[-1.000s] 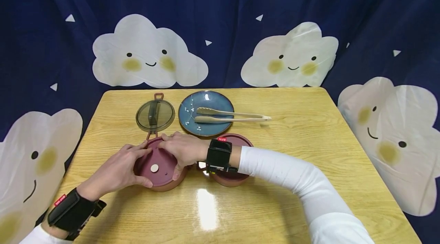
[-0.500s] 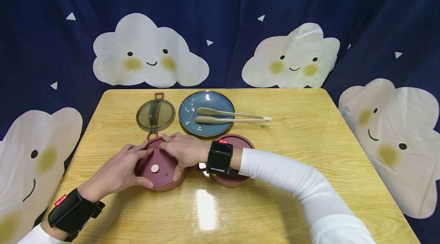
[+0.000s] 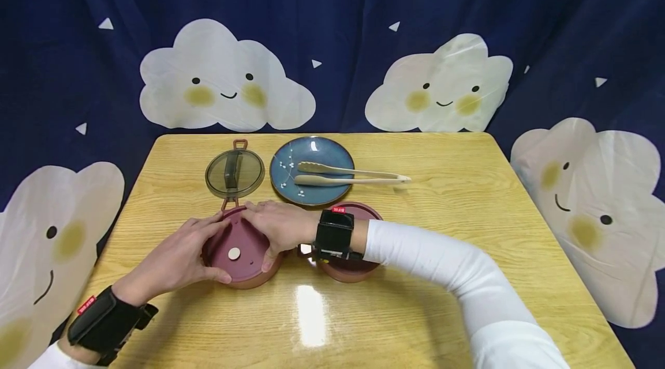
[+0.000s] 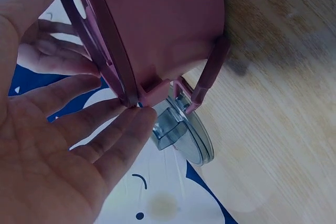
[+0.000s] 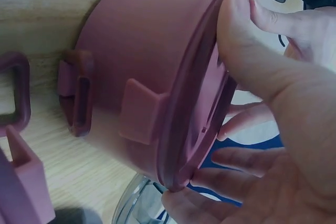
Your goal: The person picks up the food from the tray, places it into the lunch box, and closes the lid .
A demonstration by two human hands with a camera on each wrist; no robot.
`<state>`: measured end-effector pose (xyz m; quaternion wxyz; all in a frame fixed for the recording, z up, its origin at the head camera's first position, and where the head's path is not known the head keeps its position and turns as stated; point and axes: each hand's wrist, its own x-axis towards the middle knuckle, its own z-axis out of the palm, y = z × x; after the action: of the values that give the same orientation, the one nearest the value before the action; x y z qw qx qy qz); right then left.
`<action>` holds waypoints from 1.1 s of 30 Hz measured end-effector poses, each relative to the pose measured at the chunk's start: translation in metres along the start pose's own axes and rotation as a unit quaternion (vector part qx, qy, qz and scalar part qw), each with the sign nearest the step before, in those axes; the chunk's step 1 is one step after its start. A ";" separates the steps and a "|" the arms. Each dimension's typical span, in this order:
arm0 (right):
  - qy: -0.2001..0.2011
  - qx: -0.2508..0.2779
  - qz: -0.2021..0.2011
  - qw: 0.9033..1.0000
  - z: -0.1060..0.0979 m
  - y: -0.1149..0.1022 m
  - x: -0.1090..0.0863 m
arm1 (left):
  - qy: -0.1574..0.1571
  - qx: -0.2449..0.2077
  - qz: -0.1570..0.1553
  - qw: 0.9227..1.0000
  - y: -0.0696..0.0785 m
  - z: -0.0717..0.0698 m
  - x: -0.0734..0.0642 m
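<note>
A mauve pot (image 3: 249,283) stands at the left of the table, capped by a matching lid (image 3: 244,242) with a round white button. My left hand (image 3: 176,253) holds the lid's left side, thumb at the front edge and fingers at the back. On the opposite side, my right hand (image 3: 280,224) grips the rim with its thumb in front and fingertips behind. Below the rim, a side flap (image 5: 142,111) juts out above a loop handle (image 5: 79,93) in the right wrist view. Another flap (image 4: 156,95) shows near the left fingertips.
Behind the pot lies a glass lid (image 3: 249,175) with a dark handle. A blue plate (image 3: 327,152) carries beige tongs (image 3: 363,181) that overhang its right side. A second mauve pot (image 3: 345,276) sits under my right wrist, partly hidden.
</note>
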<state>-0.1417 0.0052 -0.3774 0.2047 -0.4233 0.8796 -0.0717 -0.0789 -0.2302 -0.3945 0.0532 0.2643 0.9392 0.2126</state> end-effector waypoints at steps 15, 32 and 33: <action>0.017 0.064 0.067 0.996 -0.001 0.012 -0.016 | 0.026 -0.058 -0.080 0.995 -0.011 -0.002 -0.001; 0.025 0.091 0.080 0.992 0.002 0.013 -0.024 | 0.037 -0.085 -0.119 0.989 -0.020 0.008 -0.001; 0.024 0.093 0.082 0.992 0.002 0.013 -0.023 | 0.037 -0.091 -0.125 0.987 -0.021 0.008 -0.001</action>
<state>-0.1369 0.0315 -0.3765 0.2278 -0.3267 0.9055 -0.1466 -0.0860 -0.2439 -0.4109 0.0679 0.1309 0.9429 0.2985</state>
